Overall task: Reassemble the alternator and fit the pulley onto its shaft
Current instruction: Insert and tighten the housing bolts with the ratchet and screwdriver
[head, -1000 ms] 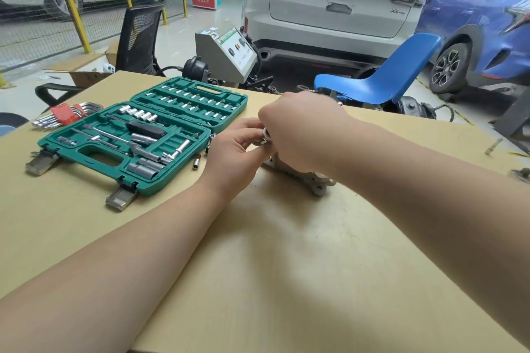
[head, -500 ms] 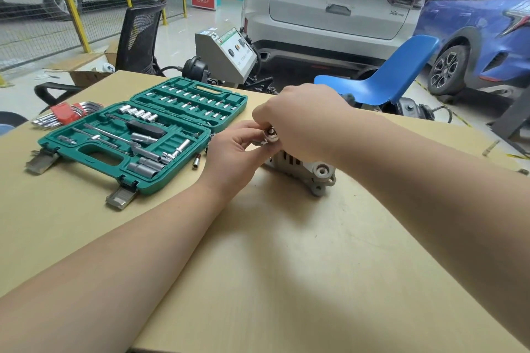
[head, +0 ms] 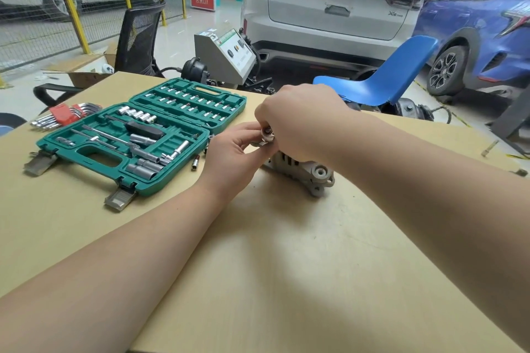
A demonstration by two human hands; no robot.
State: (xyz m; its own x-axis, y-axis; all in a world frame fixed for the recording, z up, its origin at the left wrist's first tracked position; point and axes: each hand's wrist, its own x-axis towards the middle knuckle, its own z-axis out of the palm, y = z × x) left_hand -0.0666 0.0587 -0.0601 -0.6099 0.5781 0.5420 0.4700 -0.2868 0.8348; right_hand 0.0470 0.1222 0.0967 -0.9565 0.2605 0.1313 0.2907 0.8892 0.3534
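**Both hands meet over the alternator**

Both hands work at the same small spot in the middle of the table. The left hand comes from below, and its fingers are curled around a small silver metal piece with a round open end — perhaps a socket or a nut, since the view is too crowded to be sure. The right hand arches over from the right, its fingers bent down onto the same piece, so both hands grip it together.

The alternator lies on the table directly under the right hand, mostly hidden; only its grey ribbed housing and one mounting ear show.

To the left, an open green socket set case rests on the table — a loose socket stands just beside it. Further left lies a red-holdered set of hex keys.
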